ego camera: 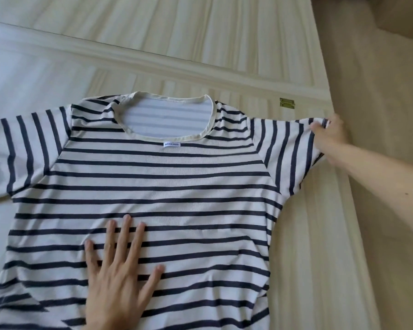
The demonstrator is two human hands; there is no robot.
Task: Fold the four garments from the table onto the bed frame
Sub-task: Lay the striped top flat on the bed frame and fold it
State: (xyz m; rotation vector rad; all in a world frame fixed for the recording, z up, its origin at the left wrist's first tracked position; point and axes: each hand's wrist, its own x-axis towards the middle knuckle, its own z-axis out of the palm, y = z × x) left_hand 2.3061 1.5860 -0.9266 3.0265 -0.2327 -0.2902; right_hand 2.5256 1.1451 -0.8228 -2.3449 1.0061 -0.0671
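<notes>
A white T-shirt with navy stripes (177, 186) lies spread flat on the pale wooden bed frame (200, 44), collar away from me, a small white label below the neckline. My left hand (119, 277) presses flat on the shirt's lower middle with fingers spread. My right hand (329, 141) pinches the hem of the right sleeve and holds it stretched out toward the frame's right edge. The left sleeve lies flat at the left edge of view.
A brass hinge (287, 102) sits on the frame just beyond the right sleeve. The frame's right edge runs diagonally, with beige floor (386, 91) past it. A raised slat crosses the frame behind the collar.
</notes>
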